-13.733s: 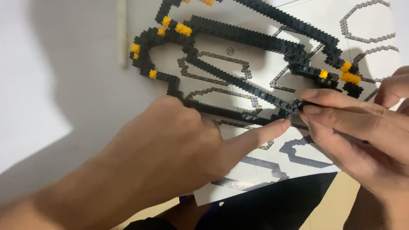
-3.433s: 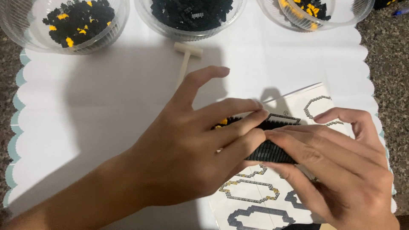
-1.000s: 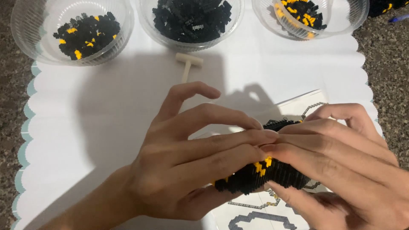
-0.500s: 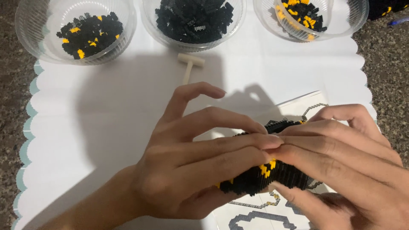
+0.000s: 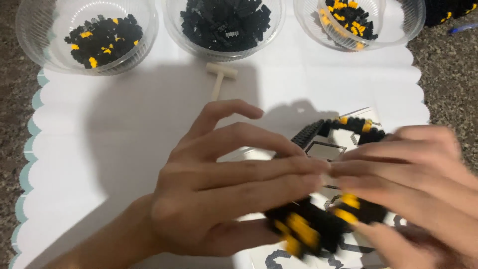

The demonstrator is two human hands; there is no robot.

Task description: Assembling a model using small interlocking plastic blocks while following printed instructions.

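Both hands are holding a black and yellow brick model (image 5: pixel 323 226) just above a printed sheet (image 5: pixel 328 149) on the bench. The left hand (image 5: pixel 224 194) is closing its grip from one side and the right hand (image 5: pixel 413 189) from the other, so the bricks are not falling apart. Three clear bowls (image 5: pixel 30 30) of small bricks are sitting at the far edge, easy to reach.

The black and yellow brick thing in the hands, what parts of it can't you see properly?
Head view:
- The brick model: its lower part is motion-blurred, its middle hidden behind the fingers of the left hand and right hand.
- The printed sheet under it: mostly covered by hands and model, cut off by the bottom edge.
- Single bricks in the middle bowl: too small to tell apart.
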